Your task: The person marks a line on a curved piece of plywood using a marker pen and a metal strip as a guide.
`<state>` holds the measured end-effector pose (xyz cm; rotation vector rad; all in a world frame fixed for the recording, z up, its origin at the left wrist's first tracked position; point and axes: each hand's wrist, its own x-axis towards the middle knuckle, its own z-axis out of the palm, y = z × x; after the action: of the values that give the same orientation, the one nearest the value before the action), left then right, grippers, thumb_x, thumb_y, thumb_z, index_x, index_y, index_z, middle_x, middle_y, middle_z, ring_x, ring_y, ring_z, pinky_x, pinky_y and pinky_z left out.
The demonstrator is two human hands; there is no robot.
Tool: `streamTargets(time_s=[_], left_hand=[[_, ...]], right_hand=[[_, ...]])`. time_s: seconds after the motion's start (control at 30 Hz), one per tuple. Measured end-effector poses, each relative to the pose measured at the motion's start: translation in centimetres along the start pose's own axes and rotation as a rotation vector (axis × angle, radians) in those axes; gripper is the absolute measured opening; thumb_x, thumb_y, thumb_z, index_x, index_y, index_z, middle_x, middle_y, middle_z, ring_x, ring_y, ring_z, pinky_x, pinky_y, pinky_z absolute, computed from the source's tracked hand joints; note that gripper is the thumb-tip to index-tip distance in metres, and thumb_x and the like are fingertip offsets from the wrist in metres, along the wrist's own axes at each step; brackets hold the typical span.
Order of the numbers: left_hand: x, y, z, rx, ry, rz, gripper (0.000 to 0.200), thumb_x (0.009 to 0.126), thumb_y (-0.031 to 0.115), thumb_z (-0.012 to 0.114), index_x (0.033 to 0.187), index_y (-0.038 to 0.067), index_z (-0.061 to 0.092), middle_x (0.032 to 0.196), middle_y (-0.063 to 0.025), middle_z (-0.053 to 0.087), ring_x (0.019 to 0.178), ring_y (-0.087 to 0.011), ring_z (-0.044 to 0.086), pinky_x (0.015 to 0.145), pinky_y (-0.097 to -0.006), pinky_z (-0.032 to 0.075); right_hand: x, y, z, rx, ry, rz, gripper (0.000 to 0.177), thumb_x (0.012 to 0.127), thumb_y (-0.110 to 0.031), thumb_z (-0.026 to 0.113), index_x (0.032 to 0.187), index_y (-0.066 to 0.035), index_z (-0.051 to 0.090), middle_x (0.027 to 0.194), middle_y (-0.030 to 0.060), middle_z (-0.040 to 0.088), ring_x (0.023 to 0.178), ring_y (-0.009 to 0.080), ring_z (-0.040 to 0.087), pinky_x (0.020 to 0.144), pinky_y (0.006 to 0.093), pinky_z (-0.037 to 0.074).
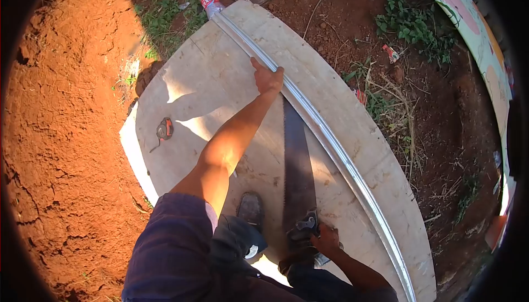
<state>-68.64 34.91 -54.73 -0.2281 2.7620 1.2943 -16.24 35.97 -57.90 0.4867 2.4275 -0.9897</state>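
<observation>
A long, shiny metal strip with lengthwise ridges lies across a pale plywood board. My left hand is gripping it near its upper part, with one finger stretched along the side. Low in the view, my right hand is closed around the handle of a hand saw. The saw's dark, wide blade points up and away from me, its tip reaching close to the strip just below my left hand. Part of the saw's handle is hidden by my fingers.
A tape measure rests on the board's left side. Beyond the strip's far end is a plastic bottle with a red label. My shoe is on the board. Red soil surrounds it, and a curved, colourful panel stands at right.
</observation>
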Motion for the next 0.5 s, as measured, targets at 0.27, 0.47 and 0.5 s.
streamTargets(time_s=[0.27,0.47,0.5], left_hand=[[0.4,2.3,0.6,0.149,-0.021,0.081,0.101,0.074,0.031,0.070,0.149,0.006,0.008,0.119,-0.0286,0.056,0.109,-0.0419,0.057,0.100,-0.0479,0.040],[1.1,1.0,2.3,0.187,0.103,0.121,0.095,0.074,0.035,0.065,0.148,0.006,0.012,0.118,-0.0243,0.059,0.112,-0.0392,0.056,0.103,-0.0492,0.029],[1.1,1.5,2.0,0.187,0.085,0.081,0.094,0.075,0.035,0.064,0.148,0.006,0.013,0.118,-0.0238,0.060,0.114,-0.0386,0.055,0.103,-0.0496,0.028]], right_hand=[[-6.3,8.3,-13.0,-0.117,0.513,0.108,0.047,0.079,-0.019,0.071,0.118,0.001,0.053,0.112,0.0217,0.054,0.104,0.0394,0.050,0.087,0.0499,0.041],[-12.5,19.5,-9.6,-0.334,0.744,0.365,0.076,0.077,-0.043,0.070,0.134,-0.002,0.042,0.134,0.0219,0.043,0.123,0.0422,0.042,0.098,0.0529,0.036],[-13.2,20.8,-7.9,-0.275,0.750,0.399,0.075,0.076,-0.042,0.071,0.133,-0.002,0.044,0.131,0.0218,0.046,0.121,0.0421,0.044,0.098,0.0528,0.037]])
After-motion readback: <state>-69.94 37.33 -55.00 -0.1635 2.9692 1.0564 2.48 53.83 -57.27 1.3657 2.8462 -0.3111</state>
